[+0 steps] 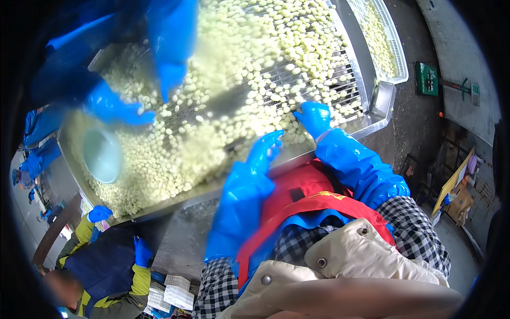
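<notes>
A broad metal sorting table (345, 58) with a slatted bed carries a thick spread of pale, oval, nut-like pieces (313, 32). My left hand (264, 146), in a blue glove, rests at the near edge among them, fingers stretched out and slightly apart, with nothing visible in it. To its right, my right hand (314, 118), gloved in blue too, bends down over the slats with its fingers curled together against the pieces. What lies under those fingers is hidden. Long blue sleeves cover both forearms.
Across the table, a person's blue-gloved hand (119, 109) reaches over the pieces. A pale bowl (102, 157) sits among them at left. Another person (101, 260) stands lower left. At top right, a white basket (396, 40) holds more pieces; a green crate (426, 78) stands beyond.
</notes>
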Action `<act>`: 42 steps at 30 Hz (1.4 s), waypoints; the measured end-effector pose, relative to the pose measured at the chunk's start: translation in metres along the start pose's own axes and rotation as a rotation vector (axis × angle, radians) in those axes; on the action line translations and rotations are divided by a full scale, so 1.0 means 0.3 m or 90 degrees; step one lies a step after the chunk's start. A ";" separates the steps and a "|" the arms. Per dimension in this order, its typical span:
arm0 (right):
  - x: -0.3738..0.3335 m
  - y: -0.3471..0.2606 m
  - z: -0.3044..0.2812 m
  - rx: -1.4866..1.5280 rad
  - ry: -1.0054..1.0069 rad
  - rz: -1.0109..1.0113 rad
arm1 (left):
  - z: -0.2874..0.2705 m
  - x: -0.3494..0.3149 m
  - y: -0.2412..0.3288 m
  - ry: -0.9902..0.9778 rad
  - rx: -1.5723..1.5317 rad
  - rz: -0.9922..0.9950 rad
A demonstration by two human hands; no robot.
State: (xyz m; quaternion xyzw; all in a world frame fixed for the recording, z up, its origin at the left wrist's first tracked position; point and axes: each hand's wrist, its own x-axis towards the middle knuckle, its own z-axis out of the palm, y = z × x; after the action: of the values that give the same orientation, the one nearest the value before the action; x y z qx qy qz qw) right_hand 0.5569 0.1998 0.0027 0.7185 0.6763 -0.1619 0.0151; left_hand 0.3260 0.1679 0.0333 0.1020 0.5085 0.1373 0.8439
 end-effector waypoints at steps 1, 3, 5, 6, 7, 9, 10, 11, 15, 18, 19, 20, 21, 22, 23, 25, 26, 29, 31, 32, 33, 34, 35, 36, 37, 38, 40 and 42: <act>0.008 -0.004 0.002 -0.004 0.010 -0.018 | -0.005 0.003 -0.012 -0.011 0.008 0.007; 0.030 -0.014 -0.004 -0.041 -0.017 -0.017 | -0.011 0.014 -0.024 -0.006 -0.015 0.006; 0.042 -0.033 -0.019 -0.116 -0.032 -0.034 | -0.013 0.026 -0.033 -0.008 -0.046 0.010; 0.040 -0.048 -0.031 -0.080 -0.020 -0.022 | -0.012 0.032 -0.036 -0.015 -0.063 0.016; 0.032 -0.062 -0.046 -0.037 -0.015 -0.014 | -0.011 0.040 -0.038 -0.020 -0.079 0.018; 0.000 -0.094 -0.081 0.032 0.021 0.013 | -0.008 0.059 -0.039 -0.037 -0.117 0.027; -0.030 -0.116 -0.097 0.164 -0.017 -0.025 | -0.003 0.069 -0.040 -0.067 -0.182 0.037; -0.049 -0.132 -0.110 0.121 -0.160 -0.101 | -0.004 0.080 -0.040 -0.060 -0.169 0.030; -0.059 -0.136 -0.138 0.273 -0.165 -0.008 | -0.009 0.108 -0.032 -0.121 -0.280 0.027; 0.015 -0.083 -0.124 0.046 0.083 -0.141 | -0.018 0.107 -0.028 -0.133 -0.289 0.001; 0.039 -0.068 -0.112 0.027 0.012 -0.153 | -0.022 0.105 -0.026 -0.150 -0.283 0.001; 0.059 -0.061 -0.097 0.000 -0.059 -0.138 | -0.023 0.104 -0.026 -0.165 -0.283 0.006; 0.077 -0.054 -0.085 -0.019 -0.121 -0.137 | -0.025 0.103 -0.028 -0.173 -0.282 0.001; 0.086 -0.053 -0.072 -0.017 -0.118 -0.181 | -0.026 0.104 -0.030 -0.180 -0.300 0.011; 0.091 -0.056 -0.060 -0.021 -0.098 -0.188 | -0.026 0.105 -0.034 -0.179 -0.319 0.006; 0.092 -0.063 -0.041 -0.012 -0.074 -0.225 | -0.028 0.114 -0.043 -0.165 -0.340 0.010; 0.091 -0.063 -0.035 -0.023 -0.048 -0.252 | -0.029 0.119 -0.049 -0.149 -0.344 0.016; 0.091 -0.051 -0.012 -0.075 -0.047 -0.259 | -0.036 0.136 -0.064 -0.142 -0.351 0.027; 0.102 -0.026 0.006 -0.049 -0.093 -0.239 | -0.039 0.139 -0.068 -0.144 -0.357 0.031; 0.109 -0.014 0.014 -0.016 -0.087 -0.241 | -0.040 0.137 -0.066 -0.143 -0.359 0.035; 0.115 -0.002 0.018 0.021 -0.100 -0.249 | -0.038 0.132 -0.061 -0.149 -0.357 0.035; 0.120 0.004 0.021 0.060 -0.086 -0.217 | -0.036 0.125 -0.054 -0.146 -0.349 0.037; 0.120 0.004 0.018 0.100 -0.089 -0.193 | -0.031 0.115 -0.045 -0.151 -0.338 0.037; 0.114 -0.003 0.009 0.130 -0.120 -0.156 | -0.023 0.105 -0.036 -0.156 -0.328 0.039; 0.104 -0.022 -0.003 0.181 -0.061 -0.131 | -0.015 0.093 -0.026 -0.124 -0.311 0.027; 0.086 -0.045 -0.024 0.220 -0.027 -0.094 | -0.004 0.082 -0.020 -0.092 -0.294 0.017; 0.045 -0.106 -0.077 0.351 -0.052 -0.051 | 0.014 0.071 -0.014 -0.045 -0.312 -0.005; -0.032 -0.194 -0.126 0.331 -0.154 -0.096 | 0.015 0.079 -0.016 -0.061 -0.376 0.005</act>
State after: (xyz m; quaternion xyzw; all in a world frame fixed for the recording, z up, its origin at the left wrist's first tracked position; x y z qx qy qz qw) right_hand 0.5078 0.2046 0.0524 0.6213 0.6569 -0.4151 -0.1010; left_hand 0.3411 0.1713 0.0141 -0.1395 0.4060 0.2772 0.8596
